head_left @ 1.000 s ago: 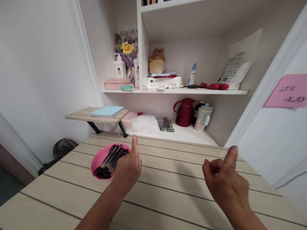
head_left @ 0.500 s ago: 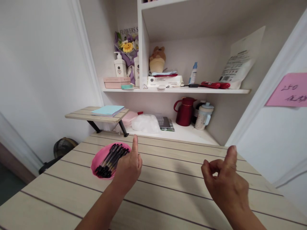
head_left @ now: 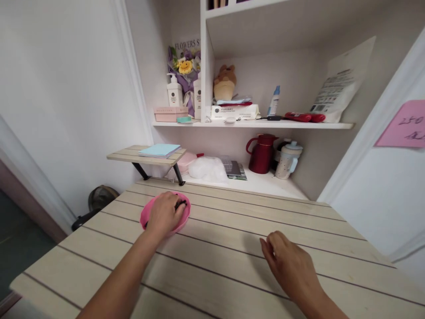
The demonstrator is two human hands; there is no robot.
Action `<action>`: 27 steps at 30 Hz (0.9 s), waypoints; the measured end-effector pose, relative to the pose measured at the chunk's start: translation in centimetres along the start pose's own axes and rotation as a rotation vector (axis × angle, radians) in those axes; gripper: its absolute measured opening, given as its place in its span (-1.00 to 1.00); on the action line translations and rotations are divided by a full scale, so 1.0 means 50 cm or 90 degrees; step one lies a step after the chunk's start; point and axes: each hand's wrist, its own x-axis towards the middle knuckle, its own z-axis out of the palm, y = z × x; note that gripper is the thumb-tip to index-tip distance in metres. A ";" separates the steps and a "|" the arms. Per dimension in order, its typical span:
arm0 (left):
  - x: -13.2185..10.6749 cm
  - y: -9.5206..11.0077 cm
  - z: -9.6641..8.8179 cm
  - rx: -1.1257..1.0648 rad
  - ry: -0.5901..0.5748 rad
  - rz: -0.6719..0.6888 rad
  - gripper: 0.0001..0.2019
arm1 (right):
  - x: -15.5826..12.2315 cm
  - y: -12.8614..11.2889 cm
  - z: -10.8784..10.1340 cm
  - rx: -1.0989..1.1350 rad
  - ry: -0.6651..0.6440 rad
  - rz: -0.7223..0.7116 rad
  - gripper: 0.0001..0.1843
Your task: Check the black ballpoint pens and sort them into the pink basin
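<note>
My left hand [head_left: 163,213] is in the pink bowl [head_left: 145,214] on the slatted wooden table, its fingers closed round black pens [head_left: 180,204]. Most of the pens are hidden under the palm; dark ends show beside the thumb and at the bowl's left side. To the right, my right hand [head_left: 288,262] hovers low over the table with its fingers curled together. Nothing shows in it, and it is apart from the bowl.
Behind the bowl stands a small raised shelf [head_left: 123,155] with blue paper [head_left: 160,150] on it. At the back are a white plastic bag [head_left: 208,169], a dark red jug [head_left: 261,154] and a pale cup [head_left: 287,160]. A pink note [head_left: 403,126] hangs at right.
My left hand has gone from a raised thumb beside the bowl to closing on the pens inside it. My right hand has lowered its thumb and curled its fingers. The view has shifted slightly left.
</note>
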 end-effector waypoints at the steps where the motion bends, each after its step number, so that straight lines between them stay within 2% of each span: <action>1: 0.003 -0.028 0.003 0.027 -0.025 -0.036 -0.74 | -0.016 -0.005 0.007 0.007 -0.026 -0.024 -0.74; 5: 0.022 -0.123 0.029 0.065 -0.143 -0.267 -0.52 | -0.073 -0.028 0.040 0.039 -0.130 -0.080 -0.80; 9: 0.053 -0.170 0.068 0.050 -0.217 -0.360 -0.41 | -0.101 -0.046 0.069 0.073 -0.192 -0.054 -0.83; 13: 0.070 -0.188 0.105 0.012 -0.267 -0.374 -0.44 | -0.108 -0.050 0.085 0.092 -0.224 -0.031 -0.80; 17: 0.063 -0.201 0.127 -0.015 -0.269 -0.357 -0.51 | -0.109 -0.047 0.086 0.109 -0.239 -0.013 -0.79; 21: 0.050 -0.212 0.135 -0.026 -0.256 -0.327 -0.65 | -0.109 -0.049 0.081 0.118 -0.248 -0.001 -0.77; 27: 0.034 -0.208 0.135 -0.042 -0.249 -0.286 -0.76 | -0.104 -0.050 0.080 0.120 -0.255 0.011 -0.77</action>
